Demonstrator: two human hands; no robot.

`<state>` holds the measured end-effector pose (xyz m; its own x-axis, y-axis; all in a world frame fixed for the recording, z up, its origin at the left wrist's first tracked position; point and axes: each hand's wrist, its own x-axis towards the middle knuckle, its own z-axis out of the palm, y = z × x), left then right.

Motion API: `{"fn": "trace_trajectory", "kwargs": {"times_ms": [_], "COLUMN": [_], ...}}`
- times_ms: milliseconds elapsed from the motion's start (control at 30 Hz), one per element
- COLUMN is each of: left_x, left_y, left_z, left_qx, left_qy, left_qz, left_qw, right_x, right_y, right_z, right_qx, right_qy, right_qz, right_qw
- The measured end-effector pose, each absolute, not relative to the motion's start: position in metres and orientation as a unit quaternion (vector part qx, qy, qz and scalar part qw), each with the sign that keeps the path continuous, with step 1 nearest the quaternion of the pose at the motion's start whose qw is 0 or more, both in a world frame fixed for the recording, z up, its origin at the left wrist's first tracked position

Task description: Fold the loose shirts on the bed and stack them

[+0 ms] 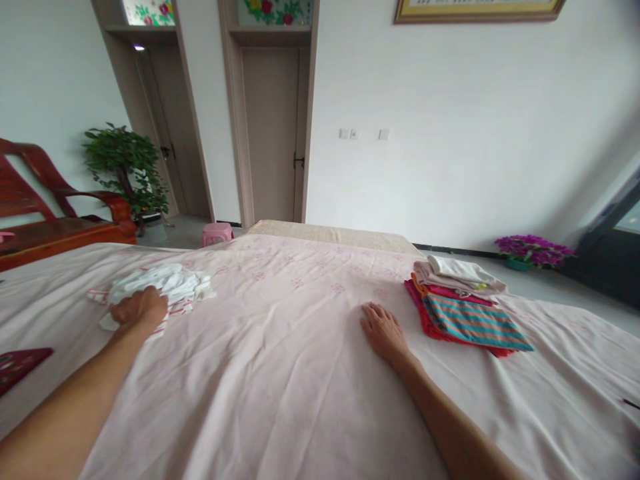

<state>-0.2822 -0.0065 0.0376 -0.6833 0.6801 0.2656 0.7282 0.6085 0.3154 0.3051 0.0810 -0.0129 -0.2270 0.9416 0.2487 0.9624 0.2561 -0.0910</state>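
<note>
left hand (140, 307): gripping white bundled cloth (173, 280), curling fingers inward
right hand (385, 331): resting palm-down on pink sheet (280, 360), extending fingers
white bundled cloth: lying on sheet's left side
folded stack (470, 317): lying near right hand

Cannot see the fingertips of the left hand (141, 307), curled under at the white cloth (167, 280), or the fabric beneath them. Cannot fully identify the dark red object (23, 367) nearer than that hand, cut by the left edge, nor read the top-cropped framed picture (480, 15) beyond the right hand (387, 337).
</note>
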Motion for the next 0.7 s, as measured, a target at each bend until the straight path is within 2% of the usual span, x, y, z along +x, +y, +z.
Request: {"fn": "trace_trajectory", "kwargs": {"times_ms": [133, 333, 500, 700], "left_x": [-0.263, -0.174, -0.074, -0.052], "left_y": [-0.001, 0.035, 0.05, 0.033], "left_z": [0.065, 0.107, 0.089, 0.034], "left_qx": [-0.298, -0.442, -0.71, -0.69], "left_qy": [-0.89, -0.782, -0.586, -0.682], "left_qz": [-0.342, -0.436, -0.384, -0.243], "left_qw": [0.044, 0.053, -0.076, 0.014], "right_x": [0.305, 0.305, 0.308, 0.309], "right_y": [0.08, 0.079, 0.081, 0.079], "right_z": [-0.011, -0.008, -0.007, -0.005], "right_qx": [-0.609, -0.609, -0.618, -0.617], "right_qy": [-0.781, -0.78, -0.772, -0.771], "right_qz": [-0.039, -0.031, -0.014, -0.009], "right_qw": [0.131, 0.137, 0.149, 0.156]}}
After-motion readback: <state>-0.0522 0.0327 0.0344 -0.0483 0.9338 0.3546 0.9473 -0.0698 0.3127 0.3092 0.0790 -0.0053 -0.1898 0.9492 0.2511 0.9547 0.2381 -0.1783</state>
